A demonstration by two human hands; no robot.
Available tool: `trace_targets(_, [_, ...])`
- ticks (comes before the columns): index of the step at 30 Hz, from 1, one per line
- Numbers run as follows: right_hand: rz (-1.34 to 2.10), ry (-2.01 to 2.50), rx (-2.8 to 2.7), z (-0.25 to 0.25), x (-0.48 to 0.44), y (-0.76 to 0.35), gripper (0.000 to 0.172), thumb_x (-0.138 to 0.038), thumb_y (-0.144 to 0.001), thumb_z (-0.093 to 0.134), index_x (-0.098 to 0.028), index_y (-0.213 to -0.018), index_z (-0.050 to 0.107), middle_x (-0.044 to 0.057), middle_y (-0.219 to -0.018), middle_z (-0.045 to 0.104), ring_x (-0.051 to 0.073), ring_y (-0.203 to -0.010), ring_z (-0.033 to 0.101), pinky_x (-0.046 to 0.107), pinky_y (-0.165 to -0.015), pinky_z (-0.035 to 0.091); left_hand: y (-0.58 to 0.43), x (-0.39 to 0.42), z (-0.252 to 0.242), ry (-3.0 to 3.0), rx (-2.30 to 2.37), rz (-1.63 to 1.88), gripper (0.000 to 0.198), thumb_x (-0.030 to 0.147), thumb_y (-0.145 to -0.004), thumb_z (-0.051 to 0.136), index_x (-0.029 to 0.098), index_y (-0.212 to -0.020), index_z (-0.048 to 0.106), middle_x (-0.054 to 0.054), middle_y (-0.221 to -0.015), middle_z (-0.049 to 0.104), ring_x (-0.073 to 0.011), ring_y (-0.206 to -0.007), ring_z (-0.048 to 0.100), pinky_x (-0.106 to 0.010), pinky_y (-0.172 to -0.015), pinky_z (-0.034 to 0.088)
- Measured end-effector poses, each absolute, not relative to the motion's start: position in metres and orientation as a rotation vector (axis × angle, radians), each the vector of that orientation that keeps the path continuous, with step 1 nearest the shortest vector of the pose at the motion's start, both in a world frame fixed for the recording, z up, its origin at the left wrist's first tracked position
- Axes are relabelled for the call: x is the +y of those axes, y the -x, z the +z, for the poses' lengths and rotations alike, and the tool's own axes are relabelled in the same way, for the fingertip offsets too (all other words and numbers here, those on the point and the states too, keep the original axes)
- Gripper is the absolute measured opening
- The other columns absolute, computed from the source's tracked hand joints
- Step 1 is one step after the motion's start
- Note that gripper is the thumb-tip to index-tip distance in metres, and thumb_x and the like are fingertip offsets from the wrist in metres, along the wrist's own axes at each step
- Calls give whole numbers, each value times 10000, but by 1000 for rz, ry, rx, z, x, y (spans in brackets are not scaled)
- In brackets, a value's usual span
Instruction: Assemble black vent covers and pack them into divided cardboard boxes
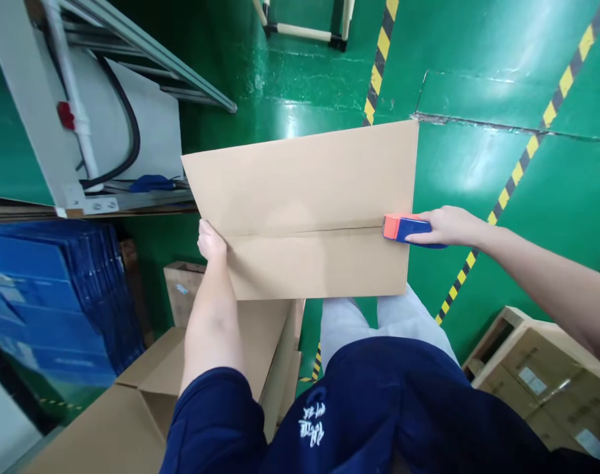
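A cardboard box [304,184] is held up in front of me, its two flaps meeting at a narrow seam across the face. At the left end of that seam my left hand [212,241] is closed on the box's edge, with part of the fingers hidden. My right hand [443,227] grips a blue and orange tape dispenser [407,228]. The dispenser's orange end lies against the right end of the seam. Whether any tape is stuck down there cannot be made out.
An open carton [97,421] stands at the lower left, near a stack of blue folded sheets [38,289]. A metal-framed bench [147,46] is at the upper left. Boxes [537,368] sit in a wooden crate at lower right. Striped tape [520,164] marks the green floor.
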State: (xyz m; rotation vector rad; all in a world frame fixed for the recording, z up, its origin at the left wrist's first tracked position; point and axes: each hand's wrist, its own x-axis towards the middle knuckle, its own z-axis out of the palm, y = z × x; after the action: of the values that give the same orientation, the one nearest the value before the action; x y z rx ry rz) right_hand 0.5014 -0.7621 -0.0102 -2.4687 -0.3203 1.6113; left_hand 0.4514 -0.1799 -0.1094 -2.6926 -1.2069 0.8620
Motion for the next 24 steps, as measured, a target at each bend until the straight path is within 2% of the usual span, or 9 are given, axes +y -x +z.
trace_targets(1, [1659,2481,-356,-13,-761,-501,607,-765,-800,642,-226,-1041,781,47,-685,697,253,-678,665,308,-633,411,-453,-185,-107,2663,-1246,813,842,461,-1015,-178,118,-1576,348,-108,-1549,545,-270,-1403,533,-472,-1153,422])
trace_targets(3, [1659,2571,-367,-17,-757,-499,645,-801,-797,607,-219,-1015,780,65,-670,681,274,-705,674,317,-645,413,-458,-214,-101,2610,-1339,640,716,447,-1060,-44,77,-1639,157,-138,-1714,251,-292,-1581,249,-535,-1265,237])
trace_targets(5, [1645,2608,-377,-18,-753,-498,650,-813,-795,592,-207,-939,779,87,-671,678,287,-721,680,323,-638,413,-463,-277,-92,2697,-1296,494,715,450,-1076,118,26,-1647,43,-168,-1744,23,-317,-1622,21,-560,-1298,69])
trace_targets(6, [1630,2613,-383,-18,-750,-498,643,-811,-793,594,-205,-906,776,95,-671,679,291,-724,683,324,-631,413,-464,-320,-89,2829,-1199,487,723,443,-1073,197,30,-1652,63,-168,-1743,4,-316,-1623,-9,-544,-1304,23])
trace_targets(9, [1619,2606,-395,-15,-744,-499,602,-775,-792,625,-205,-915,778,111,-700,698,304,-749,697,325,-625,421,-462,-459,-83,3319,-551,920,670,460,-1050,332,199,-1660,240,-63,-1750,94,-250,-1630,0,-499,-1311,-54])
trace_targets(12, [1667,2578,-430,-16,-741,-500,570,-732,-836,608,-209,-979,783,137,-810,743,313,-816,715,328,-648,443,-461,-549,-87,3455,-376,1106,633,464,-1044,350,292,-1649,283,-14,-1746,129,-244,-1630,-14,-530,-1300,-86])
trace_targets(14, [1631,2564,-468,-19,-740,-500,541,-709,-871,581,-221,-991,782,134,-856,758,300,-846,720,317,-661,451,-463,-565,-91,3450,-426,1087,633,458,-1043,349,302,-1652,271,-6,-1747,111,-247,-1628,-45,-548,-1292,-97])
trace_targets(18, [1527,2550,-489,-21,-762,-503,523,-702,-874,596,-228,-1000,780,117,-815,749,290,-820,718,307,-651,441,-470,-554,-95,3357,-451,1029,657,483,-1034,380,294,-1652,266,-10,-1749,82,-252,-1627,-67,-537,-1294,-89])
trace_targets(24, [1732,2436,-384,-17,-883,-511,608,-733,-833,671,-202,-1110,776,108,-770,727,285,-741,680,327,-659,396,-473,-553,-94,3253,-434,951,669,475,-1034,373,253,-1655,259,-41,-1744,66,-239,-1623,-81,-532,-1291,-103])
